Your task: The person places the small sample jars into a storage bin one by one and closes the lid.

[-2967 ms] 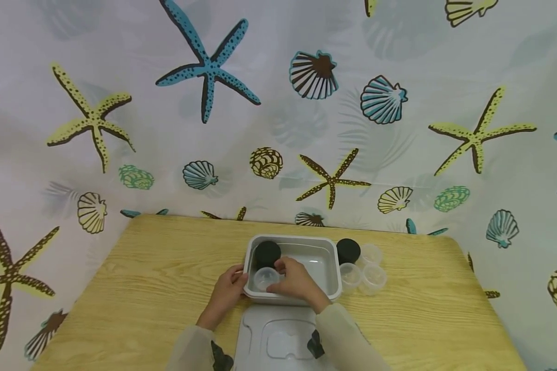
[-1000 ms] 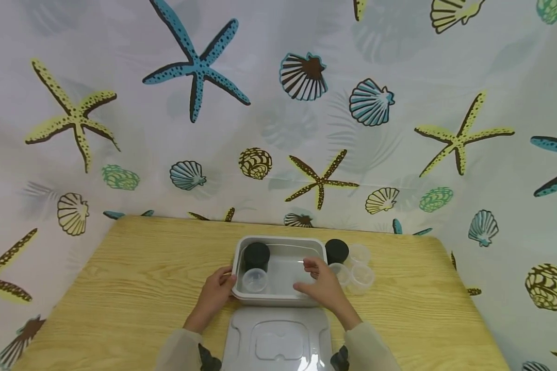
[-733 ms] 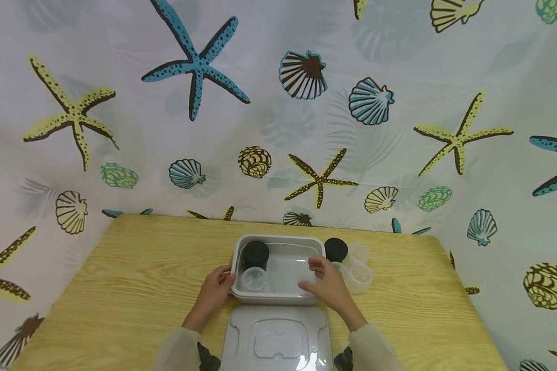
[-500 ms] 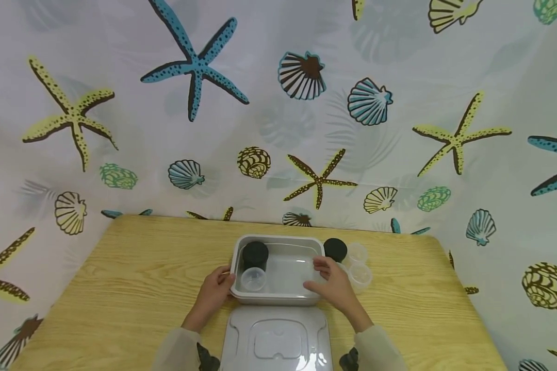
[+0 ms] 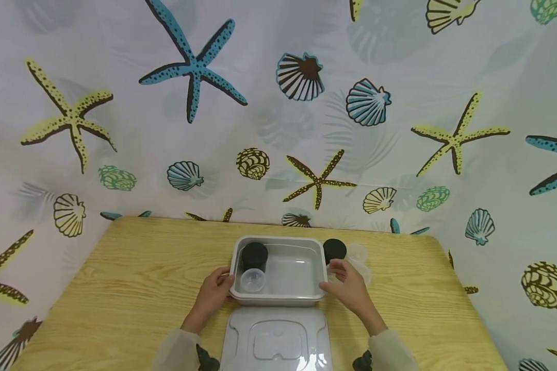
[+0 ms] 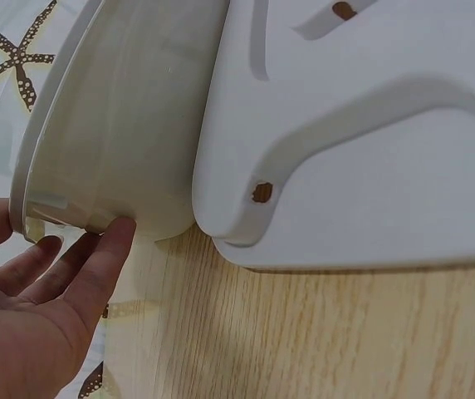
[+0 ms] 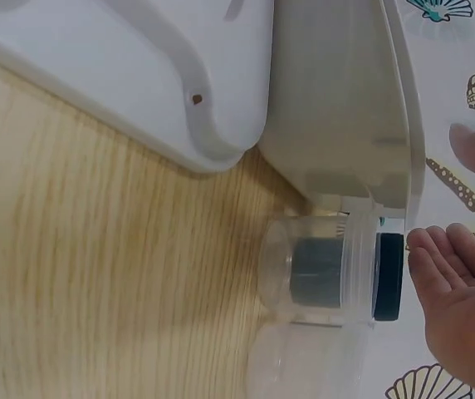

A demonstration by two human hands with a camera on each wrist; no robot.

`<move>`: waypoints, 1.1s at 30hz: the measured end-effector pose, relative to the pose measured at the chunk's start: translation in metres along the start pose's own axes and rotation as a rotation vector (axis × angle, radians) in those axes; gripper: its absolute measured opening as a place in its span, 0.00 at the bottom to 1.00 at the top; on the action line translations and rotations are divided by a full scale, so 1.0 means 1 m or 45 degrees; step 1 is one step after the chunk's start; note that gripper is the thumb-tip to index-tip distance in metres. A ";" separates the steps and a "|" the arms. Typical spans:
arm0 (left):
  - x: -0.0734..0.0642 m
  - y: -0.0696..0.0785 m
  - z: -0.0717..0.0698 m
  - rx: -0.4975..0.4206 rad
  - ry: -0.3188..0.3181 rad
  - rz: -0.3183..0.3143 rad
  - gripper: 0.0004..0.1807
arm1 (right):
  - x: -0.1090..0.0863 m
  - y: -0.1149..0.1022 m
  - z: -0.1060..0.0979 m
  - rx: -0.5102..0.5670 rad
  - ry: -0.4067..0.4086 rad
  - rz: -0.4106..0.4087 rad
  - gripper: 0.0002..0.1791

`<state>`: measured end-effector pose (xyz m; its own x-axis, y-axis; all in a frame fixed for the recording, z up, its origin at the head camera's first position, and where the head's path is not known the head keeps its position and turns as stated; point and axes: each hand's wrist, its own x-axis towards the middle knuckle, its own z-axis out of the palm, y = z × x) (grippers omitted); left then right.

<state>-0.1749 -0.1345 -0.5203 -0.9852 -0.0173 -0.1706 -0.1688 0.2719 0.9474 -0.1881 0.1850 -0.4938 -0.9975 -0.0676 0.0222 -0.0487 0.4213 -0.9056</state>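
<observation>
Head view: left hand (image 5: 212,292) grips tub (image 5: 283,297) at nine o'clock, presumably steadying it; right hand (image 5: 351,292), wide, hovers above three-o'clock cups (image 5: 363,273).

no legible text, no readable labels or brands, no numbers, no signs anywhere

Lid (image 5: 278,337) cut off (head view); clear cups (image 5: 364,274) partly behind right hand (image 5: 349,288).
</observation>
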 end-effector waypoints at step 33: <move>0.002 -0.004 -0.001 -0.019 0.015 -0.007 0.22 | -0.010 0.026 -0.044 -0.105 0.107 0.086 0.36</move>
<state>-0.1758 -0.1363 -0.5243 -0.9845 -0.0300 -0.1731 -0.1749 0.2576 0.9503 -0.1817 0.2366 -0.4992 -0.9993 0.0381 0.0008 0.0182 0.4957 -0.8683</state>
